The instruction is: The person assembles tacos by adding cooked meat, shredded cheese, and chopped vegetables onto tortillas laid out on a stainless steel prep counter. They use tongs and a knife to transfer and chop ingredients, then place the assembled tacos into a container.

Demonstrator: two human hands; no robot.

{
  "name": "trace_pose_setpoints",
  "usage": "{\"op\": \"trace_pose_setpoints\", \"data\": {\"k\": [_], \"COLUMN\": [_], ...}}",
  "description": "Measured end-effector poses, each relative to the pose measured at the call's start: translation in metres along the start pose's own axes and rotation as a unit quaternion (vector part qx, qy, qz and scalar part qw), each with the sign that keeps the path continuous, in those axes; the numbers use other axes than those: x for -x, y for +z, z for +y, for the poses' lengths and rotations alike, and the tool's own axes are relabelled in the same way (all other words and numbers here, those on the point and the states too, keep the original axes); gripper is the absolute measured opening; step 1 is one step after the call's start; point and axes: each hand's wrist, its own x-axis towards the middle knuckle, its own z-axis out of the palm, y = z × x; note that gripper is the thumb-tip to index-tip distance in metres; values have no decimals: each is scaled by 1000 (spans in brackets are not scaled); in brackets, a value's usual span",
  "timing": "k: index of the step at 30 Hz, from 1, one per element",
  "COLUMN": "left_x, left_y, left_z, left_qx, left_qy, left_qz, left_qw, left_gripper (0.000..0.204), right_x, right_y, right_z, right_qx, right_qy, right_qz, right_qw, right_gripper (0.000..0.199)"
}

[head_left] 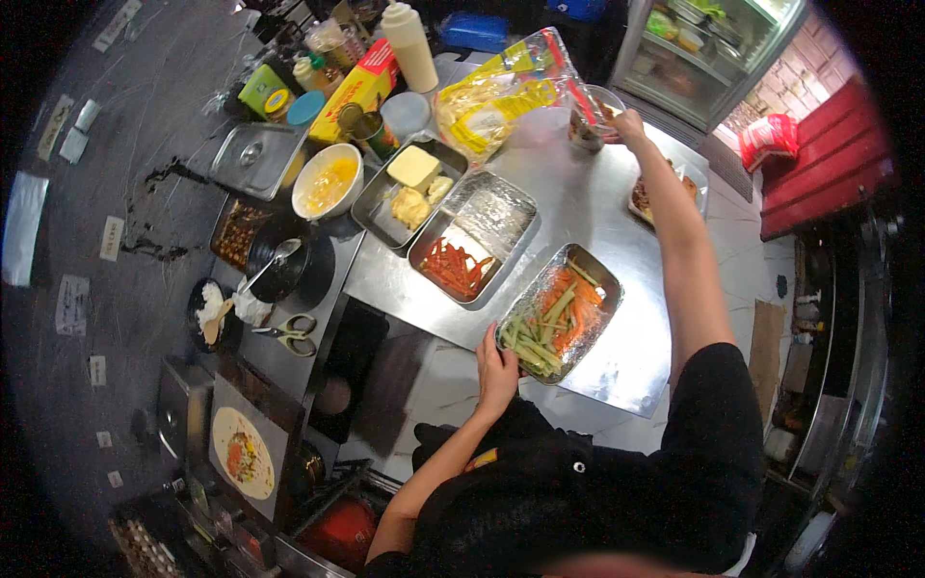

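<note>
My left hand (496,376) grips the near left corner of a metal tray (610,339) of cucumber sticks (532,345) and carrot strips (575,313). My right hand (628,131), at the end of an outstretched arm, has its fingers closed at the rim of a clear round plastic tub (586,135) with dark contents. Touching that tub is the end of a yellow-printed bag of shredded cheese (491,114). Left of the vegetable tray, a second metal tray (525,226) holds red strips (455,269). Behind it, another tray (363,214) holds a butter block (414,168).
A white bowl of yellow liquid (328,183), squeeze bottle (409,48) and scissors (289,334) are to the left. A round flatbread with toppings (244,453) lies on a griddle (275,501) at lower left. A food tray (639,204) sits beside my right forearm; a glass-door fridge (708,58) stands behind.
</note>
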Motion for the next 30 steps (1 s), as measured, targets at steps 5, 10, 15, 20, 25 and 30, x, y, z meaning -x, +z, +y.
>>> {"op": "trace_pose_setpoints", "data": {"k": [5, 10, 15, 20, 25, 30], "left_x": [-14, -6, 6, 14, 37, 79], "left_y": [-3, -16, -40, -78, -113, -163], "left_z": [-10, -10, -29, -17, -19, -43], "left_qx": [5, 163, 208, 226, 203, 216], "left_qy": [-73, -131, -122, -152, -152, -186], "left_qz": [-14, -22, -14, -40, -39, 18], "left_qw": [997, 978, 970, 961, 966, 958], "left_gripper": [51, 45, 48, 53, 55, 59], "right_x": [37, 110, 225, 288, 331, 359], "right_y": [-1, -36, -35, -61, -73, -55], "right_z": [7, 57, 88, 104, 125, 142], "right_qx": [57, 128, 97, 73, 100, 74], "right_qy": [-30, -94, -48, -13, -38, -46], "right_qz": [-31, -143, -95, -98, -74, -110], "right_qw": [997, 977, 990, 992, 992, 990], "right_gripper": [16, 20, 35, 37, 37, 37]}}
